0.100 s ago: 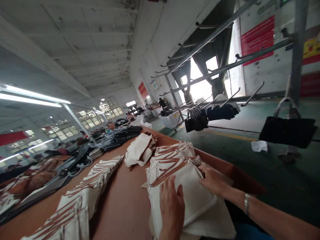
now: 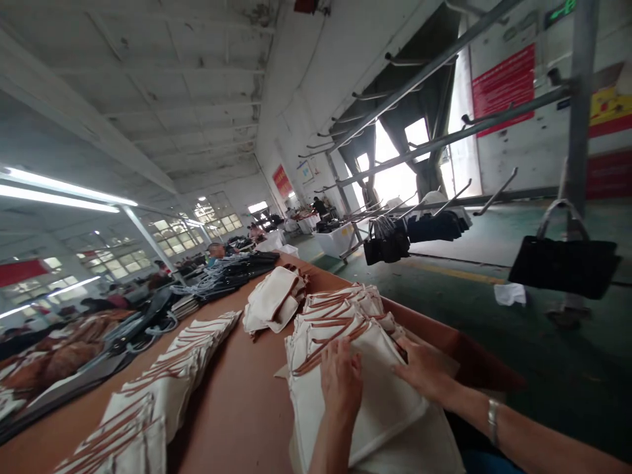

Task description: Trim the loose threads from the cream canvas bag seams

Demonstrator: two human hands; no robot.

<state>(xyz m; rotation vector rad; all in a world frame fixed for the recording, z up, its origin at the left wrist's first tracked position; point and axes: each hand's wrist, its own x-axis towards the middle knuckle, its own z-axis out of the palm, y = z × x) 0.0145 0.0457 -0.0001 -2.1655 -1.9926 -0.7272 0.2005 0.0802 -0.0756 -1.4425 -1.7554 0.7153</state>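
Observation:
A stack of cream canvas bags with brown handles (image 2: 365,408) lies on the brown table (image 2: 241,408) in front of me. My left hand (image 2: 340,382) rests flat on the top bag, fingers spread toward its handles. The right side of the same bag is pressed by my right hand (image 2: 424,368), which has a metal bracelet on the wrist. Neither hand has anything in its grasp. More bags of the same kind (image 2: 345,303) fan out just beyond my fingers.
A row of cream bags (image 2: 168,375) runs along the table's left; another small pile (image 2: 274,299) sits farther back. Dark bags (image 2: 237,270) lie beyond. Black bags (image 2: 563,263) hang from a metal rack (image 2: 444,138) at right. Other workers sit far off.
My left hand has slid forward along the top bag toward its handles. The view has shifted slightly downward and left.

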